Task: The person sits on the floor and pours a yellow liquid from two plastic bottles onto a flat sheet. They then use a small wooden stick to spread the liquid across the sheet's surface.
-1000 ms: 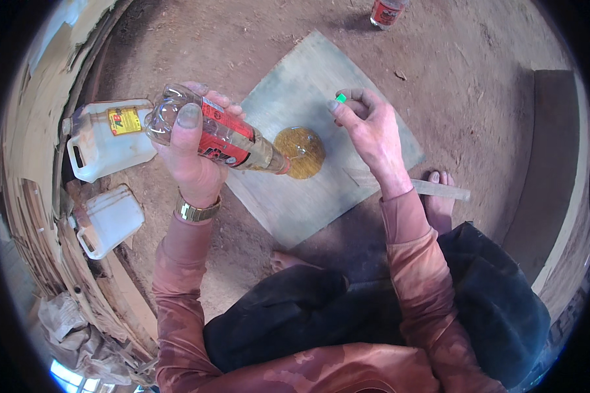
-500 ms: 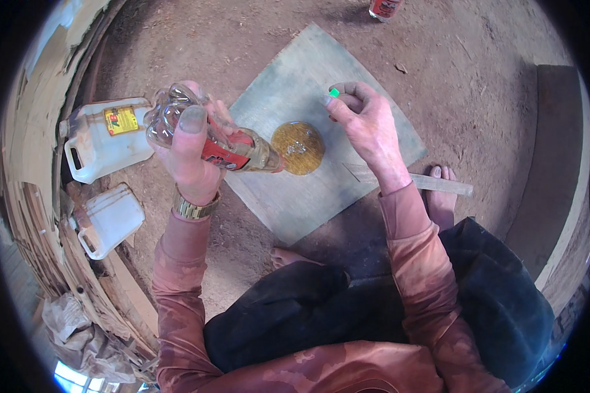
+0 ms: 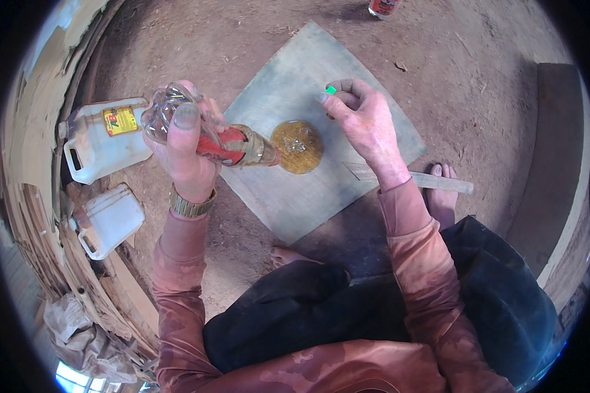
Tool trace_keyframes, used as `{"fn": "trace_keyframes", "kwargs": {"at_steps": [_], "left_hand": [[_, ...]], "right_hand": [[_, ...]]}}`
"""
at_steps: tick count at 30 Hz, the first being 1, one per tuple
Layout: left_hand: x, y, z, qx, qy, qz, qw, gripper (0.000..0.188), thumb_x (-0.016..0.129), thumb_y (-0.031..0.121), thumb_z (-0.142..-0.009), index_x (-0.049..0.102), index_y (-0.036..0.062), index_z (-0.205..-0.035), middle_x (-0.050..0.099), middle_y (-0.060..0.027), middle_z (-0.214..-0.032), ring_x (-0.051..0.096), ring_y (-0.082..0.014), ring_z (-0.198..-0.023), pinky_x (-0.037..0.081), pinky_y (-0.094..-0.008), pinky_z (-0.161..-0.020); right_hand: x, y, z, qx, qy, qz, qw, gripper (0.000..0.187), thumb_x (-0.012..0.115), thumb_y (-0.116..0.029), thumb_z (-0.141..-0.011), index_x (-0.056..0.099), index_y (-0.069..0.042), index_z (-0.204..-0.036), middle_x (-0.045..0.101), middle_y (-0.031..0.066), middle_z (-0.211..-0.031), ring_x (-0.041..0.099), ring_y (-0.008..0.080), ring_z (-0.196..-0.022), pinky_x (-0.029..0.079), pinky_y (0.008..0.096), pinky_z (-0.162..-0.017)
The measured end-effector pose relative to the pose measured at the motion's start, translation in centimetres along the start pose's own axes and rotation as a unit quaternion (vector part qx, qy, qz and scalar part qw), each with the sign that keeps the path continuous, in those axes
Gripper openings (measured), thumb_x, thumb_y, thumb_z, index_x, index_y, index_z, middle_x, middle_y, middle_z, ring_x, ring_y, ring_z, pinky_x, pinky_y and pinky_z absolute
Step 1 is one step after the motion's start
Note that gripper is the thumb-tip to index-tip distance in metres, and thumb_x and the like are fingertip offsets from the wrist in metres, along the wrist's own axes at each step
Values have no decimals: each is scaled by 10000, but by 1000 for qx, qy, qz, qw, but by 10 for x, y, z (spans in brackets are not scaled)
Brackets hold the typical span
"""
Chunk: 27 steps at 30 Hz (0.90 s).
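My left hand (image 3: 189,160) is wrapped round a clear plastic bottle (image 3: 224,145) with a red label. The bottle lies nearly level, its neck toward the right, beside a round amber puddle (image 3: 297,147). That puddle sits on a flat greyish board (image 3: 321,65) on the ground, with bubbles or glints in its middle. Above the board, to the puddle's upper right, my right hand (image 3: 368,121) pinches a small bright green cap (image 3: 331,90) between thumb and fingers. A thin wooden strip (image 3: 442,183) rests over the board's right side, near my foot.
Two whitish plastic jerrycans, a larger one (image 3: 108,157) and a smaller one (image 3: 115,219), lie at left beside stacked wood (image 3: 29,190). Another red-labelled container (image 3: 383,8) stands at the far edge. A long dark plank (image 3: 547,157) lines the right. Crumpled sheeting (image 3: 88,340) lies lower left.
The bottle's neck has drawn back slightly to the left and up, a little away from the puddle. My right hand with the green cap has shifted slightly left.
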<state>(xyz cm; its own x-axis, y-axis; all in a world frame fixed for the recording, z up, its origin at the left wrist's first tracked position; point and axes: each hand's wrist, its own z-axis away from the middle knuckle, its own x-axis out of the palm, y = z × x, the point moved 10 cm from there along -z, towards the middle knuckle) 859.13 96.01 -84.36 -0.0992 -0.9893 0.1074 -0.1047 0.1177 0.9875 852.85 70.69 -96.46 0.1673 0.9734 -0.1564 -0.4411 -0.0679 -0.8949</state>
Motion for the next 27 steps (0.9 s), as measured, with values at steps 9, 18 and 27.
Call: {"fn": "trace_keyframes", "kwargs": {"at_steps": [9, 18, 27], "left_hand": [[-4, 9, -2, 20, -1, 12, 1000, 498, 694, 428, -936, 595, -1, -1167, 596, -54, -825, 587, -147, -692, 495, -305, -647], [-42, -22, 17, -60, 57, 102, 991, 501, 707, 380, -951, 584, 40, -1298, 645, -51, -955, 643, -174, -791, 561, -346, -679], [-16, -19, 4, -12, -19, 75, 997, 448, 729, 204, -944, 500, 62, -1301, 607, -40, -962, 622, -163, -861, 582, -402, -846]], "right_hand": [[5, -3, 1, -3, -8, 2, 1000, 466, 803, -310, -882, 704, 53, -1157, 792, 171, -953, 753, 214, -876, 574, 341, -812], [5, -5, 4, -61, 11, 20, 998, 397, 775, -260, -884, 688, 56, -1108, 770, 168, -905, 752, 230, -830, 599, 396, -761], [14, 5, -1, -42, 14, 65, 997, 509, 730, -392, -932, 676, 18, -1229, 759, 233, -1034, 752, 331, -997, 576, 420, -868]]}}
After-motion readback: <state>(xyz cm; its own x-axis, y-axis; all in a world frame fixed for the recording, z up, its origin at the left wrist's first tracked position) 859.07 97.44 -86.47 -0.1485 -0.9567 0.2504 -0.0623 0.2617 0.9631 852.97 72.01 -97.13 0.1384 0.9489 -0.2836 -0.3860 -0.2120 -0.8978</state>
